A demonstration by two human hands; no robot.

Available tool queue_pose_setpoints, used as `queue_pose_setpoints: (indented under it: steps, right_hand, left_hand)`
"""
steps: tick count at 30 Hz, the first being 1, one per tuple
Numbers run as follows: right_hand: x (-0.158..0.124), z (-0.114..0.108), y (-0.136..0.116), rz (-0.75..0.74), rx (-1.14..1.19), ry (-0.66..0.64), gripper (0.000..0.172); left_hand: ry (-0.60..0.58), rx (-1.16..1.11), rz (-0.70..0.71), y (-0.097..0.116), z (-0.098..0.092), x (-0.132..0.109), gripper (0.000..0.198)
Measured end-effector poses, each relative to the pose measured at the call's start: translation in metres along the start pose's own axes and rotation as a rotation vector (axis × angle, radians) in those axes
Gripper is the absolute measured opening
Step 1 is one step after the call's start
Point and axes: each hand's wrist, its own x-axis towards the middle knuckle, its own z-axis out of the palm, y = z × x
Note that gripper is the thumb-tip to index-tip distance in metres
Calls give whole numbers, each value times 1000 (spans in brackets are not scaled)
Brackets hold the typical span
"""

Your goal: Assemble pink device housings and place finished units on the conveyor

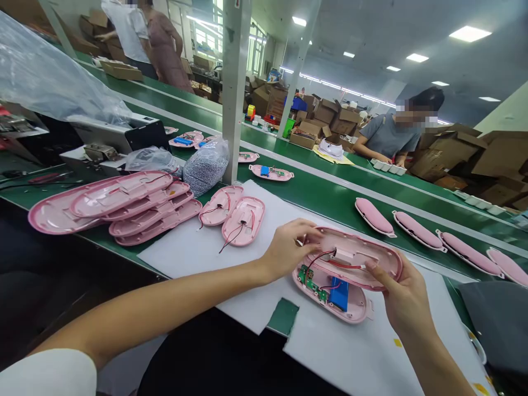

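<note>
Between my two hands is a pink oval plastic shell half [358, 250], tilted with its inner side toward me. My left hand [292, 247] pinches its left end, close to the black and red wires. Around the right end are the fingers of my right hand [406, 289], with the thumb inside by a small white connector [363, 267]. Below it on the white sheet lies a second pink shell half [357, 309], partly hidden by the held one. It carries a green circuit board [311, 285] and a blue battery [339, 294].
Stacked pink shells [140, 209] lie to the left, and two wired shells [243, 220] rest on the white sheet [185, 256]. Closed pink shells [416, 228] line the green belt. A metal post [235, 93] rises ahead. A co-worker [390, 132] sits across; two people stand far left.
</note>
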Motion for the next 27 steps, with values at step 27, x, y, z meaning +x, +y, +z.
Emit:
queue_pose_setpoints:
  steps: [27]
  right_hand:
    - [32,44,-40,-549,-824,-446,20]
  left_hand:
    - [-91,12,-106,11,2,0,31]
